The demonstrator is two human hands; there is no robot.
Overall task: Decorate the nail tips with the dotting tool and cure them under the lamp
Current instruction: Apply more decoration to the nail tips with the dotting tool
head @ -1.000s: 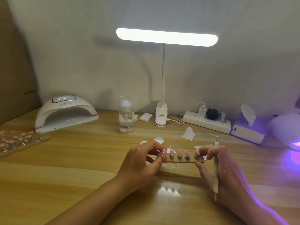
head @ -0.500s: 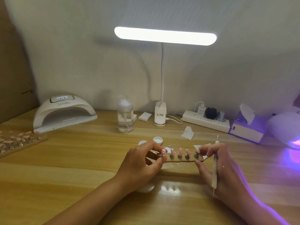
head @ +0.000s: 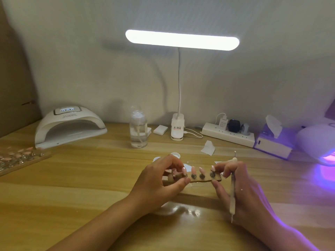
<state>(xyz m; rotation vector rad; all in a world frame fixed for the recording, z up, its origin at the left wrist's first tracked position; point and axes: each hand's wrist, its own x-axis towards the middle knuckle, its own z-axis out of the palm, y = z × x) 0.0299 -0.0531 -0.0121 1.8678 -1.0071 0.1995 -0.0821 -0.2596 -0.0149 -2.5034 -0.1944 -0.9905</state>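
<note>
At nine o'clock on the wooden counter (head: 90, 178) sits a white dome-shaped curing lamp (head: 70, 126). Near the middle, the left hand (head: 159, 185) pinches the left end of a small brown wooden strip (head: 197, 179). A row of pink nail tips (head: 193, 170) stands on it. At the strip's three o'clock end, the right hand (head: 239, 187) pinches the strip and also grips a thin white dotting tool (head: 232, 189), held almost straight up. Far off at three o'clock, another white lamp (head: 319, 142) glows purple.
</note>
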